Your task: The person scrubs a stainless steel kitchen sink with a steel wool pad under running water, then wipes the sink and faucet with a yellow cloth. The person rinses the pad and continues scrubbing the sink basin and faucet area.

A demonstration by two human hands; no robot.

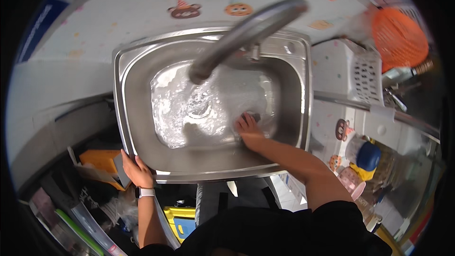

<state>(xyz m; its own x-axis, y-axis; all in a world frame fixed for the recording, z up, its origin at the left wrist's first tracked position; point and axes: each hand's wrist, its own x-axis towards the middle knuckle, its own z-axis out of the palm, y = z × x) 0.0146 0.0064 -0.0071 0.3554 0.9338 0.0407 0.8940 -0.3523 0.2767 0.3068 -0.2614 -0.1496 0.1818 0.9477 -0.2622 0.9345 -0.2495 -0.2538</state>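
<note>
A stainless steel sink (121, 113) lies before me with shallow, bubbly water (177, 113) over its bottom. My right hand (249, 127) reaches down into the basin, right of the middle. Its fingers are curled over a small dark object (255, 116), perhaps a scrubbing pad, pressed near the sink floor; blur and the fingers hide most of it. At the front left corner, my left hand (138, 171) grips the sink's rim, a watch on its wrist. A curved metal faucet (249, 35) arches over the basin, its spout above the water.
On the right, a white perforated basket (368, 76) stands by an orange colander (398, 39) and a metal rail (412, 119). A blue-lidded container (368, 155) and a pink cup (350, 181) sit below. An orange box (101, 163) is at lower left. Stickered wall sheeting (142, 14) rises behind.
</note>
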